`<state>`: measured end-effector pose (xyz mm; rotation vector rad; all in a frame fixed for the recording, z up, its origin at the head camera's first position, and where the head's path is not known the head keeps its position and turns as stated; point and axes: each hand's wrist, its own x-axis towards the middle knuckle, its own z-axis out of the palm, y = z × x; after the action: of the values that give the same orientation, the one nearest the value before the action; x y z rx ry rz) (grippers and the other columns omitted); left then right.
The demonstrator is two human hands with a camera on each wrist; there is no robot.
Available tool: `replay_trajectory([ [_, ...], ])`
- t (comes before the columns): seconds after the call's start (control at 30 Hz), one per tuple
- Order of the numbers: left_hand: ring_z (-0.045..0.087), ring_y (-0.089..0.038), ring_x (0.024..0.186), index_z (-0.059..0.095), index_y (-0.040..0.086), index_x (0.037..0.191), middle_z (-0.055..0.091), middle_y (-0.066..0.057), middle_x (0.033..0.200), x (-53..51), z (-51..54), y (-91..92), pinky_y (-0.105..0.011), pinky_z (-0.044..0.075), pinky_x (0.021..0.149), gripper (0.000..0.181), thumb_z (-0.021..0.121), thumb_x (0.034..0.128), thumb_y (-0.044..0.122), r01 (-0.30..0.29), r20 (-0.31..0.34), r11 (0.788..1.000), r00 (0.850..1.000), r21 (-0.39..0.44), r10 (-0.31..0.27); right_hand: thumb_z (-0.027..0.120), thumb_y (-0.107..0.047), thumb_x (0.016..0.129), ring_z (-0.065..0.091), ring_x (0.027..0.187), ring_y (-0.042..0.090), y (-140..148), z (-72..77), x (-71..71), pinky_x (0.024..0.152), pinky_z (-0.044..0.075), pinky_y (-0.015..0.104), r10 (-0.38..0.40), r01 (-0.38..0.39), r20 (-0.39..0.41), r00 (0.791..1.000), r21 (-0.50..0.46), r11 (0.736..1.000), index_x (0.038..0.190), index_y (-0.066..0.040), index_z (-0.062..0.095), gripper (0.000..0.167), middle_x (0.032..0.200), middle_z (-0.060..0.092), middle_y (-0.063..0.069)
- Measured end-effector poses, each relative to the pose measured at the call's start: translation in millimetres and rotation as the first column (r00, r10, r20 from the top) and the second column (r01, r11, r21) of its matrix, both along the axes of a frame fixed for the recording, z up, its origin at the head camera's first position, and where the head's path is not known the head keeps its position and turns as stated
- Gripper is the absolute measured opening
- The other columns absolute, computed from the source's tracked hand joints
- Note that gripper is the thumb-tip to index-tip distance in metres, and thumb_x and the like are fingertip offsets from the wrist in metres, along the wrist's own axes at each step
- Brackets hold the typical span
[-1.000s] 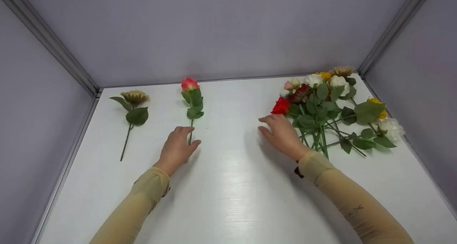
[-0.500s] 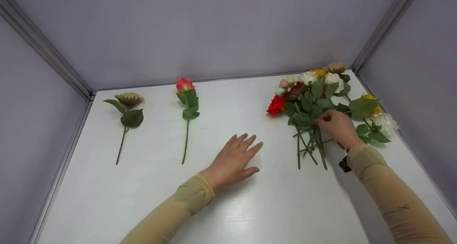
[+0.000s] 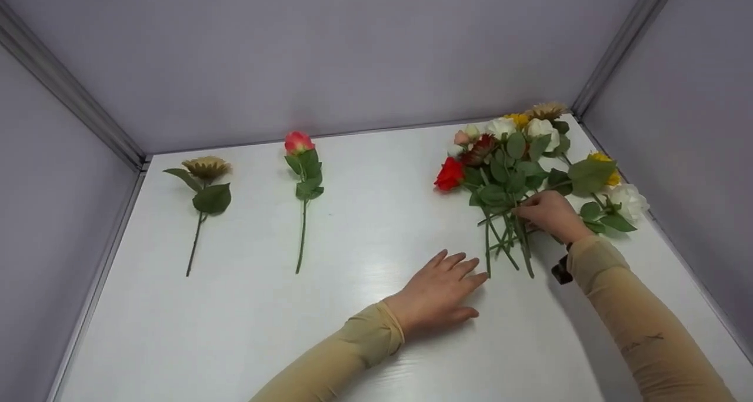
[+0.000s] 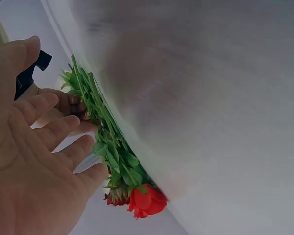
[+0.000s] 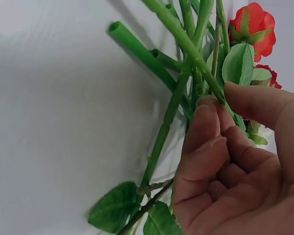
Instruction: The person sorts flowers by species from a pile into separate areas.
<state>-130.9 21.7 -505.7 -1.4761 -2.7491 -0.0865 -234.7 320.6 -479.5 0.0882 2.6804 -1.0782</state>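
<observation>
My right hand is at the pile of artificial flowers on the right, pinching a green flower stem between thumb and fingertips. Which bloom that stem carries cannot be told. Other stems cross beside it, and a red rose lies at the pile's left edge. With fingers spread, my left hand hovers near the lower stem ends and holds nothing. The left wrist view shows its palm turned toward the pile. A pink rose and a beige daisy-like flower lie apart on the left.
White blooms and yellow ones lie along the table's right side. Grey panels wall in the white table at the back and sides.
My left hand has moved from the pink rose's stem rightward to near the pile. The right hand has gone from beside the red rose into the stems and pinches one. The view has shifted slightly.
</observation>
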Motion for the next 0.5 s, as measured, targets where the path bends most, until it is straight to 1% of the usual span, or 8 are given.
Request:
replay_trajectory([
  [0.03,0.034,-0.025,0.148,0.045,0.025,0.156,0.040,-0.002,0.160,0.6,-0.2,1.0,-0.046,0.024,0.122,0.067,0.059,0.0990,0.058,0.000,0.002,1.000,1.000,0.002,0.000,0.070,-0.031,0.098,0.069,0.082,0.027,-0.6,-0.4,-0.2,0.071,0.057,0.039,-0.008,0.008,0.011,1.000,-0.027,1.000,0.110,0.005,0.072,0.039,0.098,0.071,0.015],
  [0.1,0.034,-0.025,0.148,0.045,0.025,0.156,0.040,-0.002,0.160,1.2,-0.6,1.7,-0.046,0.025,0.122,0.067,0.059,0.0990,0.058,0.001,0.006,1.000,1.000,0.002,-0.001,0.070,-0.029,0.098,0.069,0.082,0.024,-0.7,-1.5,-0.4,0.073,0.059,0.039,-0.025,0.027,0.025,0.999,-0.074,0.997,0.112,0.007,0.072,0.038,0.097,0.071,0.013],
  [0.2,0.034,-0.025,0.148,0.044,0.025,0.157,0.039,-0.001,0.161,1.1,-1.0,1.0,-0.046,0.024,0.122,0.067,0.059,0.0994,0.058,-0.003,0.022,1.000,1.000,0.006,0.003,0.069,-0.025,0.099,0.066,0.078,0.021,0.5,-2.0,1.3,0.072,0.058,0.038,-0.032,0.034,0.018,0.999,-0.118,0.992,0.109,0.008,0.072,0.035,0.087,0.069,0.010],
  [0.27,0.034,-0.025,0.148,0.044,0.025,0.156,0.040,-0.001,0.161,0.5,-1.5,-0.1,-0.046,0.024,0.122,0.067,0.059,0.0996,0.057,-0.005,0.033,1.000,0.999,0.010,0.005,0.067,-0.024,0.100,0.065,0.078,0.020,1.9,-1.6,3.4,0.073,0.058,0.039,-0.032,0.032,0.004,0.999,-0.134,0.990,0.108,0.008,0.072,0.034,0.086,0.068,0.010],
  [0.33,0.034,-0.025,0.148,0.045,0.024,0.156,0.040,-0.001,0.161,-0.1,-1.9,-1.5,-0.046,0.024,0.122,0.066,0.059,0.0998,0.056,-0.007,0.044,1.000,0.999,0.018,0.006,0.066,-0.025,0.101,0.065,0.080,0.022,2.7,-0.1,6.2,0.074,0.059,0.040,-0.034,0.032,-0.010,0.999,-0.148,0.989,0.109,0.008,0.072,0.034,0.091,0.069,0.013],
  [0.43,0.034,-0.024,0.148,0.046,0.023,0.155,0.041,-0.001,0.160,-0.6,-2.6,-3.2,-0.045,0.024,0.122,0.064,0.059,0.1002,0.056,-0.009,0.056,1.000,0.998,0.027,0.008,0.066,-0.027,0.102,0.067,0.086,0.024,3.0,2.8,10.0,0.078,0.060,0.042,-0.039,0.034,-0.024,0.999,-0.158,0.987,0.117,0.007,0.070,0.037,0.106,0.068,0.019],
  [0.5,0.035,-0.024,0.148,0.047,0.023,0.154,0.041,-0.001,0.160,-0.6,-2.8,-4.4,-0.044,0.024,0.122,0.064,0.058,0.1006,0.055,-0.015,0.071,0.999,0.997,0.035,0.012,0.065,-0.029,0.102,0.068,0.087,0.025,3.0,4.8,11.8,0.076,0.060,0.043,-0.046,0.040,-0.034,0.998,-0.151,0.988,0.119,0.005,0.070,0.039,0.110,0.068,0.021],
])
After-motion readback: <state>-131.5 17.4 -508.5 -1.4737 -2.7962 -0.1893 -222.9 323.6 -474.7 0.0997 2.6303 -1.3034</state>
